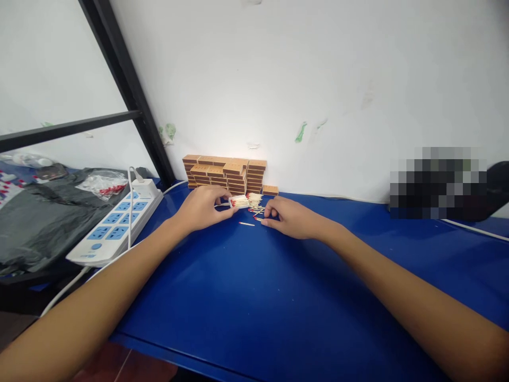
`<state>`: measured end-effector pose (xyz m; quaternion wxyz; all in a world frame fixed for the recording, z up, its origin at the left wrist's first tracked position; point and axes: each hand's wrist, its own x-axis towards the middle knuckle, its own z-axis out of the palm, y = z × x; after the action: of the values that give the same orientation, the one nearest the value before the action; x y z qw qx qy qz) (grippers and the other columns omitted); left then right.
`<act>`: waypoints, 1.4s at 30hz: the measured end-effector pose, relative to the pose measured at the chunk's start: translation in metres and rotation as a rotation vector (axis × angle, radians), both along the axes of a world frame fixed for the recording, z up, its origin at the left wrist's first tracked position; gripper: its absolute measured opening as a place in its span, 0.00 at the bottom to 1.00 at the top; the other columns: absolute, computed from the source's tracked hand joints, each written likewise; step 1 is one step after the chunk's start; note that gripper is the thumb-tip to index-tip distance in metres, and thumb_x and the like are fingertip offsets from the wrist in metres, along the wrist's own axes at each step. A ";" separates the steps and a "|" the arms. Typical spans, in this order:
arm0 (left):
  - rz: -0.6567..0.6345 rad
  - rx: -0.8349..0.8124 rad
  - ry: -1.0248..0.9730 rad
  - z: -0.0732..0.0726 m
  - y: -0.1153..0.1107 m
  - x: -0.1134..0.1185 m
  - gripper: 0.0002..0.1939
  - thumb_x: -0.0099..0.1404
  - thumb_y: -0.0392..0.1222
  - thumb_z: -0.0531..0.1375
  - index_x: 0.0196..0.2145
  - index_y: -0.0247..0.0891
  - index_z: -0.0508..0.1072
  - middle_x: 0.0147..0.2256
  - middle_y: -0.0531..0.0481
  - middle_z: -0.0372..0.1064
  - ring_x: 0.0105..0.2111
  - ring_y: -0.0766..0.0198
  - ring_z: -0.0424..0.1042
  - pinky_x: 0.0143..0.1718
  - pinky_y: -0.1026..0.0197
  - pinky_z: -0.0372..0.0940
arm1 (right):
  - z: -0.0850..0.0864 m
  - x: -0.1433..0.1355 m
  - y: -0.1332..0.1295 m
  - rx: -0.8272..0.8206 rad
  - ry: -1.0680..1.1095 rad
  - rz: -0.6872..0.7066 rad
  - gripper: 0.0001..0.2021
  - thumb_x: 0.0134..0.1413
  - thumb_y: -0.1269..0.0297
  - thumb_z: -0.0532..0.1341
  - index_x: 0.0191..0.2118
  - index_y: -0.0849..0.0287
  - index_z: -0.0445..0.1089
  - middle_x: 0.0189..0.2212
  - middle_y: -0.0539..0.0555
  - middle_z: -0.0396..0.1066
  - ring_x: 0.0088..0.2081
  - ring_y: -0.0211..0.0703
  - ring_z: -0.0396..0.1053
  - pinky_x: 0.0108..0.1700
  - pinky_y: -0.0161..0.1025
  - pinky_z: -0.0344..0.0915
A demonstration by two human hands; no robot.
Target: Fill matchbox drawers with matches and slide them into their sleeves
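My left hand [204, 207] holds a small white matchbox tray [239, 202] between thumb and fingers, with red-tipped matches lying in it. My right hand [292, 216] is closed in a pinch on a match [258, 218] whose red head points left. Loose matches [255, 199] lie in a pile between the hands, just right of the tray. A single match [247, 224] rests on the blue table in front of them. Behind my left hand stand stacked brown matchboxes [236, 178], and one matchbox [271, 189] sits apart at their right end.
A white power strip [119, 225] with a plugged-in adapter [145, 188] and cables lies left on the blue table [254, 297]. Beyond it are a black bag [51, 212] and a black metal frame [123, 69]. A dark, partly pixelated object [495, 191] is at the right. A white wall stands behind.
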<state>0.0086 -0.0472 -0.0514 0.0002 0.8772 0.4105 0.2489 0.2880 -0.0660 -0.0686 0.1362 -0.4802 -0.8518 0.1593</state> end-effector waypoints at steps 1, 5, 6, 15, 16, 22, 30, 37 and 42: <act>-0.003 0.003 -0.005 0.000 0.000 0.000 0.16 0.65 0.55 0.65 0.40 0.39 0.80 0.37 0.48 0.80 0.33 0.60 0.75 0.34 0.59 0.64 | -0.001 -0.001 -0.001 0.006 0.000 0.019 0.09 0.65 0.58 0.63 0.41 0.59 0.73 0.40 0.56 0.73 0.39 0.44 0.69 0.40 0.37 0.61; -0.016 0.006 -0.014 -0.001 0.000 0.000 0.16 0.65 0.55 0.65 0.41 0.39 0.80 0.37 0.48 0.80 0.33 0.60 0.75 0.34 0.60 0.64 | -0.001 -0.007 -0.005 0.023 -0.034 -0.008 0.06 0.67 0.65 0.60 0.38 0.59 0.73 0.41 0.57 0.72 0.39 0.44 0.69 0.40 0.38 0.61; -0.019 0.006 -0.013 -0.001 0.000 0.000 0.17 0.65 0.55 0.65 0.41 0.39 0.80 0.37 0.48 0.80 0.33 0.60 0.75 0.34 0.60 0.64 | -0.001 -0.009 -0.006 0.022 -0.044 -0.029 0.06 0.68 0.66 0.60 0.38 0.59 0.73 0.41 0.57 0.72 0.38 0.44 0.70 0.40 0.38 0.61; -0.012 0.023 -0.019 -0.001 0.000 0.000 0.17 0.65 0.55 0.65 0.40 0.39 0.81 0.36 0.48 0.80 0.33 0.60 0.75 0.34 0.60 0.64 | -0.019 -0.041 -0.019 0.145 0.101 -0.156 0.05 0.69 0.67 0.61 0.39 0.59 0.72 0.42 0.56 0.71 0.37 0.42 0.70 0.39 0.38 0.62; -0.014 0.024 -0.022 -0.001 0.000 0.000 0.16 0.65 0.55 0.65 0.40 0.39 0.81 0.36 0.48 0.80 0.33 0.60 0.75 0.34 0.60 0.64 | -0.021 -0.045 -0.020 0.147 0.107 -0.162 0.04 0.69 0.68 0.61 0.40 0.59 0.72 0.42 0.56 0.71 0.37 0.42 0.70 0.39 0.38 0.62; -0.033 0.045 -0.005 -0.002 0.000 0.000 0.15 0.65 0.53 0.65 0.41 0.39 0.80 0.37 0.48 0.80 0.33 0.60 0.75 0.35 0.59 0.64 | -0.021 -0.052 -0.024 0.122 0.185 -0.143 0.05 0.67 0.67 0.63 0.36 0.58 0.73 0.40 0.53 0.72 0.37 0.41 0.70 0.41 0.39 0.62; -0.018 0.015 -0.015 -0.002 -0.001 -0.001 0.16 0.66 0.53 0.64 0.41 0.39 0.80 0.37 0.48 0.79 0.34 0.59 0.75 0.35 0.59 0.65 | -0.021 -0.049 -0.025 0.092 0.115 -0.091 0.07 0.69 0.63 0.63 0.38 0.59 0.72 0.42 0.55 0.71 0.37 0.42 0.70 0.40 0.39 0.63; -0.039 0.026 0.001 -0.002 0.000 0.000 0.15 0.66 0.53 0.65 0.41 0.39 0.80 0.37 0.49 0.79 0.35 0.60 0.75 0.35 0.59 0.65 | -0.023 -0.042 -0.020 0.148 0.133 -0.052 0.07 0.71 0.62 0.61 0.40 0.58 0.70 0.44 0.55 0.69 0.38 0.42 0.70 0.40 0.38 0.64; -0.049 -0.004 0.007 -0.002 -0.001 -0.001 0.16 0.66 0.54 0.65 0.41 0.39 0.80 0.38 0.48 0.79 0.35 0.59 0.76 0.35 0.59 0.66 | -0.033 -0.034 -0.014 0.282 0.219 -0.097 0.05 0.72 0.63 0.59 0.43 0.57 0.69 0.44 0.55 0.69 0.39 0.43 0.70 0.41 0.38 0.64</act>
<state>0.0077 -0.0480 -0.0531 0.0067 0.8879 0.3894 0.2450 0.2535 -0.0801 -0.1012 0.3014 -0.4768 -0.8216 0.0828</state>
